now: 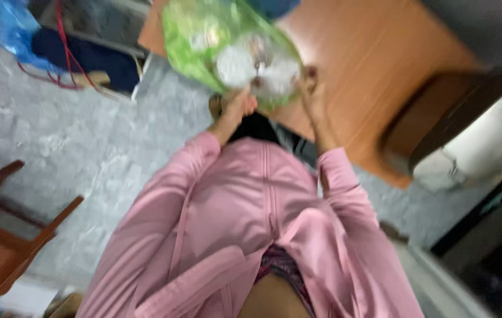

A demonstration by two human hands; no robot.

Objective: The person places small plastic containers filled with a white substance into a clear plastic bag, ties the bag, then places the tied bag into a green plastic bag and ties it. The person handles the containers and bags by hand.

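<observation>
Reaching forward in pink sleeves, the left hand (236, 109) and right hand (311, 94) each grip the green plastic bag (204, 41) held between them above the wooden table (374, 59).

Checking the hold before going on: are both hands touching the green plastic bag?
Touching. The blurred head view shows the left hand and right hand each closed on the lower edge of the green plastic bag.

One head cam only, looking steeply down over the wearer's pink jacket (251, 224), close in. Faces fwd toward wooden table (374, 70); grey floor (74, 147) at left. Blurred; no 2nd view.
</observation>
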